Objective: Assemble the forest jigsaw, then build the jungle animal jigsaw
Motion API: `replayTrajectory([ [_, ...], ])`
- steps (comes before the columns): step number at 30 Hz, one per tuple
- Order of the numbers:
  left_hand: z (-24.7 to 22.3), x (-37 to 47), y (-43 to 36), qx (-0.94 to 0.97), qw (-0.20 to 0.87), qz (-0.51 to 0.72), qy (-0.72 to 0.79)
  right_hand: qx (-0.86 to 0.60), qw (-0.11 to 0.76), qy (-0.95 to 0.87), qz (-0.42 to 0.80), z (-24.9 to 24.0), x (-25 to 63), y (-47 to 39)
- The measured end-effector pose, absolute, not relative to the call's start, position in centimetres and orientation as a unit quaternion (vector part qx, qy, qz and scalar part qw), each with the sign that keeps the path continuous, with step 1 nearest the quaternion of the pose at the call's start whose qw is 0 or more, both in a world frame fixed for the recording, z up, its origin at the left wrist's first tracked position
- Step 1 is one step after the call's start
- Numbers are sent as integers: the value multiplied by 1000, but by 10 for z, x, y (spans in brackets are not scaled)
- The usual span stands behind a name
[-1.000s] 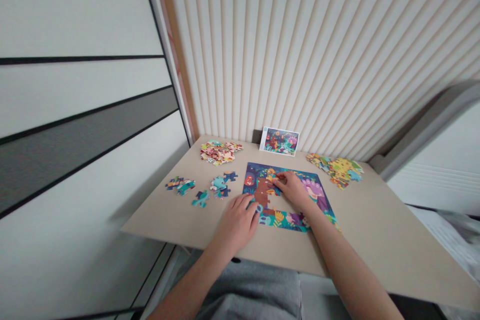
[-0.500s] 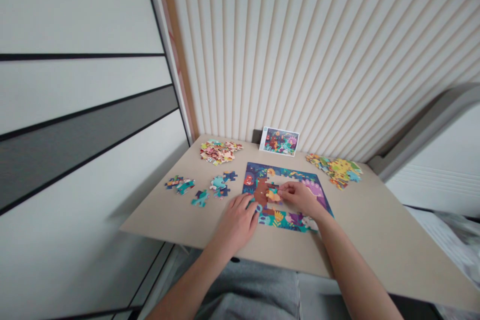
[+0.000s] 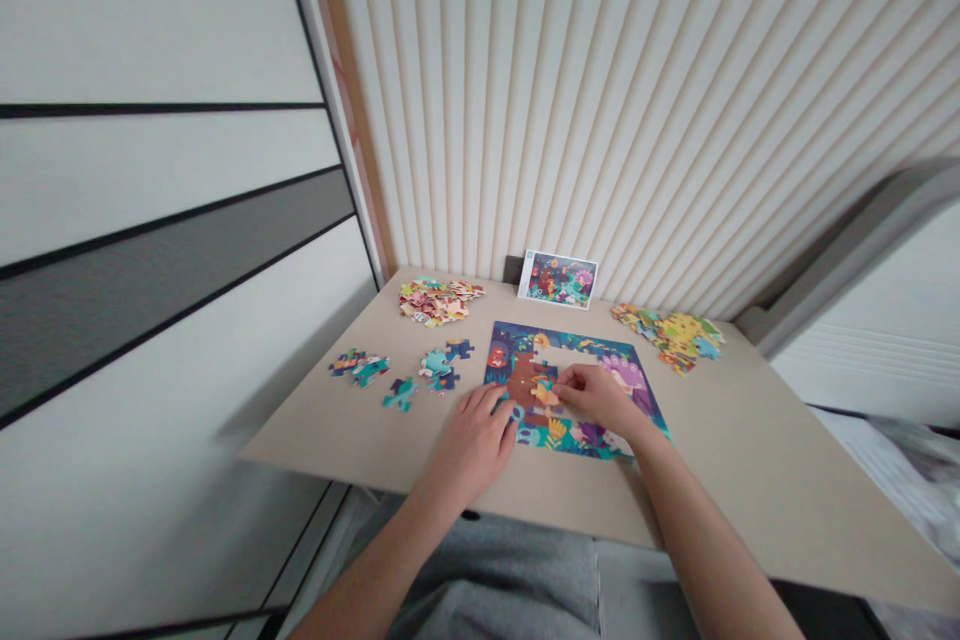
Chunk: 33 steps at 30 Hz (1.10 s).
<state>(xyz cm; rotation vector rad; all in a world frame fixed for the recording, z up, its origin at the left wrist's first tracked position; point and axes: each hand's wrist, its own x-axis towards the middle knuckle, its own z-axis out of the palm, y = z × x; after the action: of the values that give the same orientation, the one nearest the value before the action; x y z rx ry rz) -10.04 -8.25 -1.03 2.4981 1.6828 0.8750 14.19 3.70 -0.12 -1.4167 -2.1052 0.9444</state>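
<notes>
A partly assembled jigsaw puzzle [image 3: 649, 398] lies flat on the table, with a dark blue border and an open gap in its middle. My left hand [image 3: 474, 438] rests with fingers stretched over the puzzle's lower left corner. Inside the gap, my right hand [image 3: 594, 394] pinches the edge of an orange and teal puzzle piece [image 3: 546, 392]. That piece lies against the brown part of the picture; whether it is fully seated I cannot tell. The right fingertips partly cover its right edge.
Loose blue and teal pieces [image 3: 439, 370] lie left of the puzzle, with more pieces [image 3: 360, 367] beyond. A red and cream pile [image 3: 441, 302] sits at the back left, a yellow pile [image 3: 681, 335] at the right. A picture card [image 3: 558, 279] leans against the ribbed wall [image 3: 540, 100].
My right hand has shifted the orange piece slightly left and down, closer against the brown part. My left hand stays in place.
</notes>
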Motion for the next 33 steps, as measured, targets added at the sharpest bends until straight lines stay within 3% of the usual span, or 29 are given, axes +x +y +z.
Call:
replayTrajectory([
  [9,-8,-100,-83,799,0,265,540,-501,276,-686,451,8,149,33],
  [12,-9,-100,-83,799,-1,268,539,-495,237,-692,469,7,152,30],
  [23,-9,-100,-82,800,-1,267,537,-543,214,-680,444,5,142,28],
  [33,-1,-99,-85,815,9,253,521,-574,163,-749,288,6,137,21],
])
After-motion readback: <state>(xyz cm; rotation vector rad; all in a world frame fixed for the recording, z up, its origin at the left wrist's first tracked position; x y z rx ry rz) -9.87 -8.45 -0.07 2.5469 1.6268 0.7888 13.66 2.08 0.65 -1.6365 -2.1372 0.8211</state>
